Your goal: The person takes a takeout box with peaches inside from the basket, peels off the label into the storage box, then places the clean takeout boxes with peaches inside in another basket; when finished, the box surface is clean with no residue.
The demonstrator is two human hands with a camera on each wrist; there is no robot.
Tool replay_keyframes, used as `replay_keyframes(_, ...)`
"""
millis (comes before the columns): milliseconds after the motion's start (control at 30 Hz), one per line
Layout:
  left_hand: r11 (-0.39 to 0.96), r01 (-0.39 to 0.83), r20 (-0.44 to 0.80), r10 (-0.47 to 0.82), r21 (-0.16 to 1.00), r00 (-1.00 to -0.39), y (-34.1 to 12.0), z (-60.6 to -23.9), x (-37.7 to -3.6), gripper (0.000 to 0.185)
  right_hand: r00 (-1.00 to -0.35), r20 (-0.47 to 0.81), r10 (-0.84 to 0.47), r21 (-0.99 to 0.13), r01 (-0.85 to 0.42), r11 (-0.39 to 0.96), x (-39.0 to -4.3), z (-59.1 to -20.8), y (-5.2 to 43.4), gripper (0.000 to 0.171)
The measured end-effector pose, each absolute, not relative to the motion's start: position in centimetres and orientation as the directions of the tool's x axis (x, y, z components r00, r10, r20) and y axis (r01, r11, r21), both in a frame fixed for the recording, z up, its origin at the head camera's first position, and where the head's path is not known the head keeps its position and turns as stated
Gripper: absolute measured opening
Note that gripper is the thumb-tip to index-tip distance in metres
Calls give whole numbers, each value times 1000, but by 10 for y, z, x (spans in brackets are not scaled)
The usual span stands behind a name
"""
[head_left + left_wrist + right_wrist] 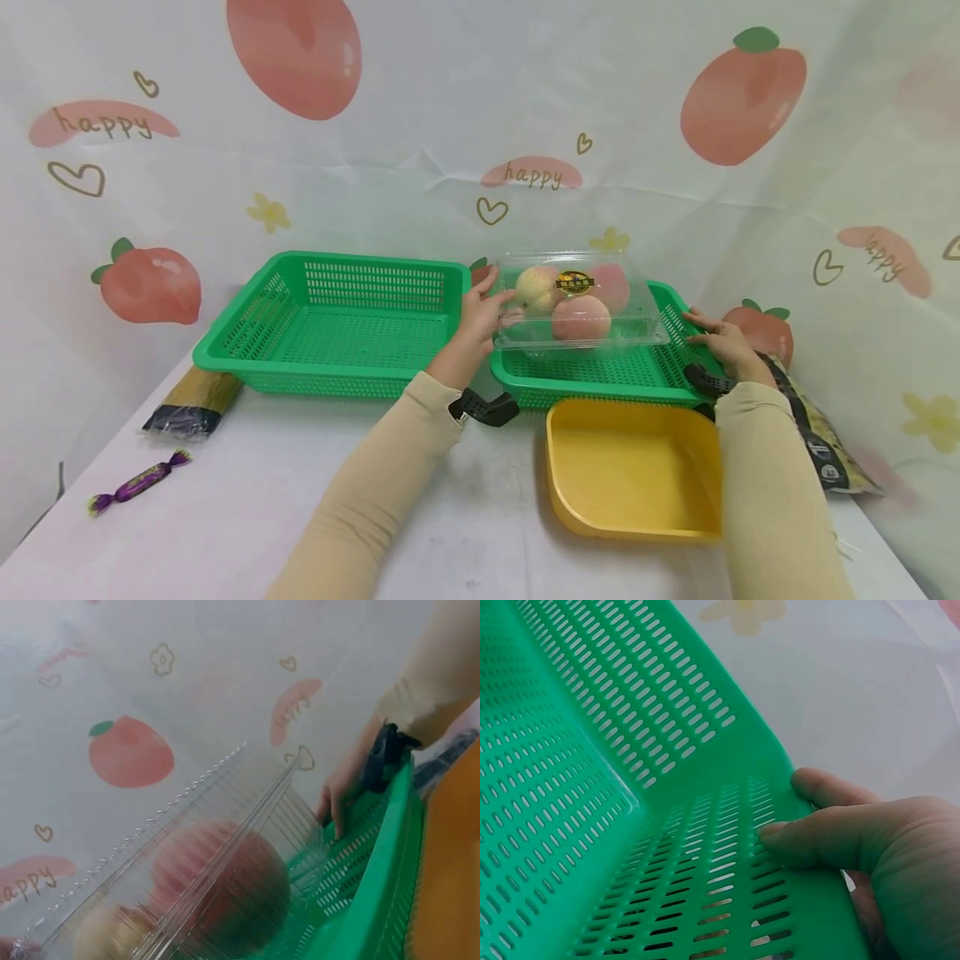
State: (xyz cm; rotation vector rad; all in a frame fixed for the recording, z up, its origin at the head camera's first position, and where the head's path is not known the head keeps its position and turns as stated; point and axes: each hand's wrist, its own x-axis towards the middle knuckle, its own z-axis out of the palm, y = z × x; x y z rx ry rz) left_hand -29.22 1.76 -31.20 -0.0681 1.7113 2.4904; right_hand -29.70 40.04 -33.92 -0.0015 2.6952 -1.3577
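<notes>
My left hand (480, 321) holds the left end of a clear plastic box (581, 304) of peaches, fingers curled against its side wall, and the box sits just right of centre in the head view, tipped a little above the floor of the right green basket (600, 371). My right hand (720, 342) is not on the box at all — it grips the basket's right rim, thumb over the outer edge and fingers (817, 840) pressing the slotted wall from inside, as the right wrist view shows plainly. The box looks thin and springy, the kind of ribbed shell that buckles if I squeeze, and its smooth sides are likely slippery; three peaches (581, 318) inside give it real weight for its size, and they probably bruise easily and roll when it tilts. I judge that held by one end it will sag and twist, so the better hold is low, under the base or at both short ends near the stiff rim where lid meets tray, not on the domed lid with its sticker (575, 282). From the left wrist view the lid's ridges (225, 847) sit close over a peach, so there is little room to press in. A second green basket (330, 321) stands at centre left, a yellow tray (630, 475) lies in the lower right, and a wrapped candy (138, 482) rests at the lower left.
</notes>
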Motion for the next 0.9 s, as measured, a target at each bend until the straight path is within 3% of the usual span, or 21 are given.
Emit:
replay_keyframes(567, -410, -104, -50, 140, 906, -989, -24, -303, -249, 55, -992, -105, -67, -804, 45, 593, -295, -338, 402, 56)
replay_keyframes(900, -360, -59, -4, 150, 931, -989, -56, -302, -210, 55, -993, -110, -45, -798, 61, 600, -294, -336, 398, 56)
